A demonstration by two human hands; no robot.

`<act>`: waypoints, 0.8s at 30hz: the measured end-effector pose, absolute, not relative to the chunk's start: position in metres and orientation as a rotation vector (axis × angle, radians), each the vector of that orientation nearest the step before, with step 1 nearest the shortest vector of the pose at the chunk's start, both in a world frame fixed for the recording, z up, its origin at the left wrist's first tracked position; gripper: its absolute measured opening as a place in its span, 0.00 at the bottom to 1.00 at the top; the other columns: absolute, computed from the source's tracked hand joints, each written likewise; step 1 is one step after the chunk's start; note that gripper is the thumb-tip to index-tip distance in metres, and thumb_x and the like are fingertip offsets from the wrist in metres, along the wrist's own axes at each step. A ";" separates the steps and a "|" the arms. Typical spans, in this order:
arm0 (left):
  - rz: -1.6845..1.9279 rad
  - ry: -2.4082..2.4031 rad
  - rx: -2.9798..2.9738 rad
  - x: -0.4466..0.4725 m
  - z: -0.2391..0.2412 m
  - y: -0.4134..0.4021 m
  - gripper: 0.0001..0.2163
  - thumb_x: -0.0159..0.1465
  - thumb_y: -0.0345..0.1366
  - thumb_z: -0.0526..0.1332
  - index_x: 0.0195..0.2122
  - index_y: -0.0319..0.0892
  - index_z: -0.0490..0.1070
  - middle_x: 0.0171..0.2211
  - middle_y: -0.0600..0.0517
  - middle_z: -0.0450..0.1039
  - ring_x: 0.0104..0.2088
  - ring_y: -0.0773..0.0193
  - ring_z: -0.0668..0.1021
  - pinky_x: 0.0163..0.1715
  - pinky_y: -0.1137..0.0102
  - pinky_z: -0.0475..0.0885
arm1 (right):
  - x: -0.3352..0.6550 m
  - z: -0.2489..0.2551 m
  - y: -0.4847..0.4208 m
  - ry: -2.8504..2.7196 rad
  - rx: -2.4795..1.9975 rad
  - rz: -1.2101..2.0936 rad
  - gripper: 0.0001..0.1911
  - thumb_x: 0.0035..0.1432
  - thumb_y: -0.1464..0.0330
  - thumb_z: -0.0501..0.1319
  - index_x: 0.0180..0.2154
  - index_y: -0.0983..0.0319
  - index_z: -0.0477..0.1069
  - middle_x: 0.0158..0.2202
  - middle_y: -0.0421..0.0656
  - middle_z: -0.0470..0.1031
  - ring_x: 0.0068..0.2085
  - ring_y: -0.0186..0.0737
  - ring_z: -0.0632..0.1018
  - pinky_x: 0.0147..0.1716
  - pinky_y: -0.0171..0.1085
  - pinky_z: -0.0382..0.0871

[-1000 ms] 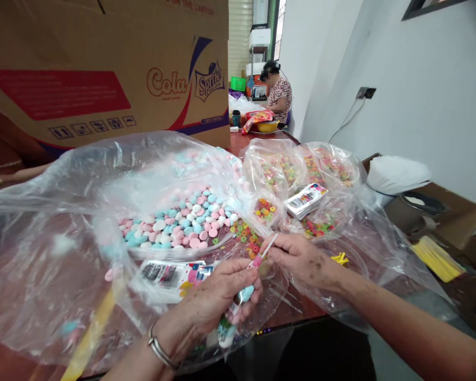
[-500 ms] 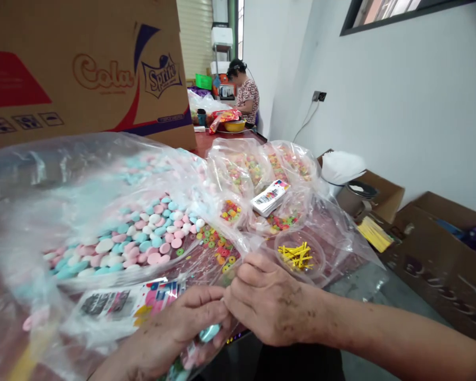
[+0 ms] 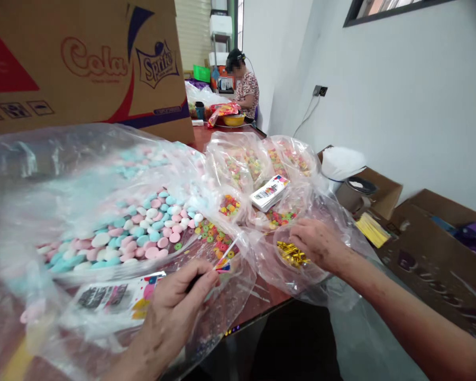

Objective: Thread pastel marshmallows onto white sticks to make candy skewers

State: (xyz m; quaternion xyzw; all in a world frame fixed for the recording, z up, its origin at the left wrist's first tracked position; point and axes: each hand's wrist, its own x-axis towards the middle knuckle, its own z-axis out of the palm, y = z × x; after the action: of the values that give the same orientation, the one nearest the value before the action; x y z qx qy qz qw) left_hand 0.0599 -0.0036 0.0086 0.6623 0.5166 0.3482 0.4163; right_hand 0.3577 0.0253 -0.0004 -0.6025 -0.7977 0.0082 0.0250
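Note:
My left hand [image 3: 182, 301] is closed in a pinch on a small printed card [image 3: 223, 268], seen nearly edge-on with a white strip sticking up. Whatever hangs below it is hidden by the hand. My right hand [image 3: 315, 242] dips into a clear round tub holding shiny gold twist ties [image 3: 291, 254]. Its fingers are drawn together at the ties, and the fingertips are partly hidden. Beyond the left hand lie pink, blue and white candies [image 3: 143, 233] in a large clear bag. Small colourful ring candies [image 3: 214, 238] lie between the hands.
A stack of printed cards [image 3: 269, 193] rests on bags of ring candies. Another printed card [image 3: 115, 299] lies under plastic at left. A large carton [image 3: 83, 69] stands behind; open boxes [image 3: 436, 254] and a mug [image 3: 353, 196] are at right. Another person [image 3: 246, 90] sits at the far end.
My right hand has left the left hand and moved right to the tub of twist ties. The small candy bag seen under my left hand no longer shows.

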 end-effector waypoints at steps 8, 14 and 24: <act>0.852 1.215 1.290 0.073 0.005 -0.008 0.13 0.60 0.45 0.63 0.24 0.42 0.71 0.18 0.55 0.69 0.16 0.72 0.65 0.14 0.80 0.55 | 0.353 -0.038 0.033 -2.467 -2.002 0.059 0.10 0.57 0.77 0.55 0.34 0.66 0.76 0.37 0.52 0.77 0.39 0.47 0.76 0.38 0.40 0.63; 0.887 1.245 1.119 0.073 0.007 -0.010 0.12 0.59 0.43 0.63 0.25 0.40 0.70 0.15 0.55 0.68 0.14 0.75 0.63 0.13 0.82 0.53 | 0.363 -0.023 0.035 -2.360 -1.886 0.168 0.13 0.63 0.72 0.52 0.35 0.63 0.75 0.38 0.47 0.77 0.37 0.40 0.75 0.37 0.36 0.64; 0.863 1.109 0.992 0.079 0.011 -0.010 0.12 0.59 0.43 0.63 0.25 0.39 0.71 0.15 0.54 0.69 0.11 0.77 0.61 0.11 0.83 0.52 | 0.367 -0.029 0.028 -1.999 -1.580 0.358 0.14 0.59 0.72 0.51 0.43 0.61 0.73 0.35 0.41 0.78 0.35 0.38 0.76 0.36 0.35 0.66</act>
State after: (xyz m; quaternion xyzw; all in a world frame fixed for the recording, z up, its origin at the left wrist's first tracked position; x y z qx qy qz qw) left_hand 0.0790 -0.0099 0.0106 0.4370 0.4887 0.3801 0.6525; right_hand 0.3671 0.0277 -0.0286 -0.5894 -0.7457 0.1334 0.2805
